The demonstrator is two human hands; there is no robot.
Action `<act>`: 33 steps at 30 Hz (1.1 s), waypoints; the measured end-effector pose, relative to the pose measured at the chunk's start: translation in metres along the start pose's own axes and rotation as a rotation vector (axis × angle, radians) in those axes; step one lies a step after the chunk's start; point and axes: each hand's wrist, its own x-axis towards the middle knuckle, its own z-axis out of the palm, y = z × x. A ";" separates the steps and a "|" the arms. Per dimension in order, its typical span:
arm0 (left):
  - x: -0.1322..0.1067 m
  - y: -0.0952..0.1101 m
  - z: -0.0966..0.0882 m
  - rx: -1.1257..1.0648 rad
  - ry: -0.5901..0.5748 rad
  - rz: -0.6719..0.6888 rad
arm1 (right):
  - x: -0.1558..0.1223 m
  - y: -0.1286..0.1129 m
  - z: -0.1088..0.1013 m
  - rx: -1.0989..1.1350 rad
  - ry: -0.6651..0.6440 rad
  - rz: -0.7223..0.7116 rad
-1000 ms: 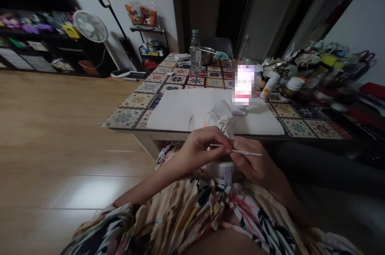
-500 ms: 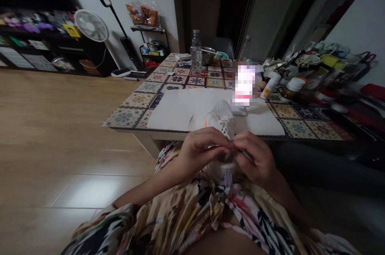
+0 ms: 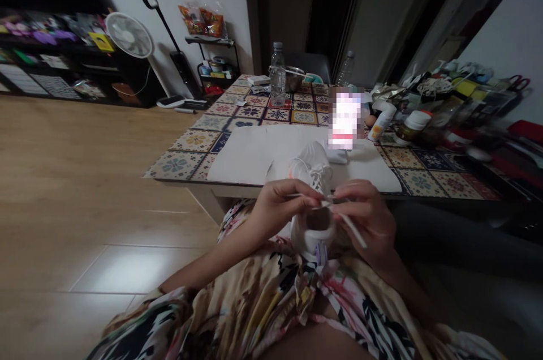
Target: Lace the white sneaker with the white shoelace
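A white sneaker (image 3: 313,238) rests between my body and the table edge, toe pointing away, its opening towards me. Its toe end lies over a white sheet (image 3: 250,150). My left hand (image 3: 286,201) is closed, thumb and fingers pinching the white shoelace above the sneaker's tongue. My right hand (image 3: 367,215) pinches the shoelace (image 3: 356,232) too, close beside the left fingertips, and a loose length hangs down past the palm. The lower lacing still crosses the front of the sneaker. A purple tab shows at the heel.
Beyond the sneaker a bright, blurred-out screen (image 3: 347,119) stands on a white base. A plastic bottle (image 3: 278,74) and a metal bowl (image 3: 293,78) are farther back. Along the right side sit a white spray bottle (image 3: 382,121), a lidded jar (image 3: 413,125) and mixed clutter.
My right hand has shifted slightly right and its fingers have lifted and opened a little. A loose lace end and the shoe's opening now show between my hands.
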 end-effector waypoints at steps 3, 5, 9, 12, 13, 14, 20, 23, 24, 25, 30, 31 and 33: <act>0.012 -0.002 -0.010 -0.291 0.132 0.010 | 0.006 0.010 0.000 0.361 0.278 0.231; 0.020 0.001 -0.019 -0.517 0.204 0.030 | 0.010 0.020 -0.005 0.610 0.360 0.399; 0.032 0.006 -0.047 -0.721 0.292 0.013 | 0.014 0.041 -0.027 0.881 0.337 0.571; 0.035 0.003 -0.067 -0.582 0.305 0.020 | 0.010 0.054 -0.044 0.891 0.303 0.544; 0.034 0.001 -0.071 -0.509 0.293 0.019 | 0.008 0.057 -0.048 0.877 0.273 0.537; 0.033 -0.001 -0.074 -0.435 0.270 0.012 | 0.006 0.060 -0.051 0.860 0.226 0.541; 0.024 -0.006 -0.068 0.176 -0.015 -0.083 | 0.002 0.058 -0.045 0.488 -0.163 0.581; 0.022 -0.008 -0.062 0.507 -0.241 -0.091 | 0.004 0.050 -0.036 0.175 -0.341 0.592; 0.022 -0.009 -0.061 0.572 -0.295 -0.077 | 0.004 0.048 -0.034 0.109 -0.382 0.604; 0.023 -0.010 -0.060 0.615 -0.334 -0.065 | 0.003 0.047 -0.033 0.068 -0.417 0.615; 0.027 -0.015 -0.066 0.592 -0.399 0.056 | 0.002 0.051 -0.036 0.109 -0.548 0.603; 0.028 -0.014 -0.068 0.557 -0.411 0.090 | 0.003 0.052 -0.039 0.135 -0.558 0.597; 0.028 -0.010 -0.070 0.485 -0.437 0.126 | 0.005 0.055 -0.044 0.223 -0.568 0.578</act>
